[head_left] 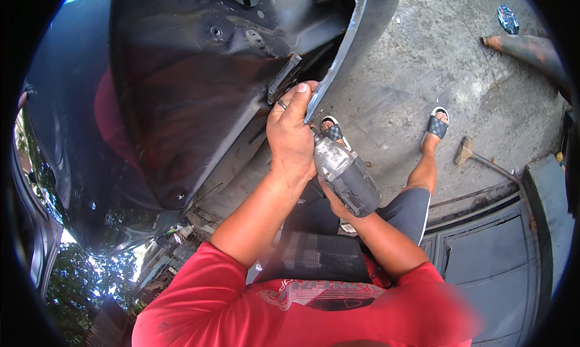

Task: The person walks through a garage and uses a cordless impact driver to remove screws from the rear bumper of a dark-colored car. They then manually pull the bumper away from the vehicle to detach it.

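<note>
A: Where do we place the power tool (351,179) relative to the dark body panel (181,87)?

B: Just beside the panel, nose toward the lower tip of its worn metal edge (345,48); whether the two touch, we cannot tell.

A: And the hands?

B: Left hand (290,135): nearly closed on that tip of the panel, thumb laid against the edge, fingers mostly out of sight. Right hand (334,203): below the panel's tip, partly hidden behind the tool and seemingly wrapped around it; we cannot see the fingertips.

A: How should we expect each to handle?

B: Tool: we judge it dense and rigid, best held by its grip. Panel: broad, stiff, smooth, perhaps slippery; we would hold the edge, minding sharp metal.
</note>
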Motion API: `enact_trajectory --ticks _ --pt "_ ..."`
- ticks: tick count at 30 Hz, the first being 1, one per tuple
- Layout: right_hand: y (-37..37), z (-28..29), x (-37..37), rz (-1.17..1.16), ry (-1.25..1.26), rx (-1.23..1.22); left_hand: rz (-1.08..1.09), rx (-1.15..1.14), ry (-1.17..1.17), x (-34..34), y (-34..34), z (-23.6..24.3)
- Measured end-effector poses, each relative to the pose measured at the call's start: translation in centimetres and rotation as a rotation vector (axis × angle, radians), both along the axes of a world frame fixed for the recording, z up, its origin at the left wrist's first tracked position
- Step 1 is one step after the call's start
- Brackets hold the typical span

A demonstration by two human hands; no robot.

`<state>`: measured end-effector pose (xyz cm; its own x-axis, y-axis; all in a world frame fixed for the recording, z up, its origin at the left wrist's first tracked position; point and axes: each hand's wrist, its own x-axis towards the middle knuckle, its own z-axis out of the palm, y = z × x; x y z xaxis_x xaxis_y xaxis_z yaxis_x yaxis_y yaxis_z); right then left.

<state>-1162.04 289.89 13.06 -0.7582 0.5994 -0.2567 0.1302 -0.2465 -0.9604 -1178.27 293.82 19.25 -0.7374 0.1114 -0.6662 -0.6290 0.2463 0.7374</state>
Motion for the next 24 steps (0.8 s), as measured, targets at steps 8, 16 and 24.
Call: enact_trajectory --ticks 8,16,24 --pt "-1.4 -0.1 0.2 0.036 -0.021 -0.124 -0.035 0.020 -0.094 -0.5 -0.2 0.5" --pt "-3.6 -2.4 -0.3 0.076 -0.080 -0.212 -0.172 0.141 -0.067 -0.7 -1.9 -0.8" --pt "-7.2 -6.3 1.6 -0.091 0.063 -0.301 -0.228 0.231 -0.091 -0.3 -2.9 -1.6"
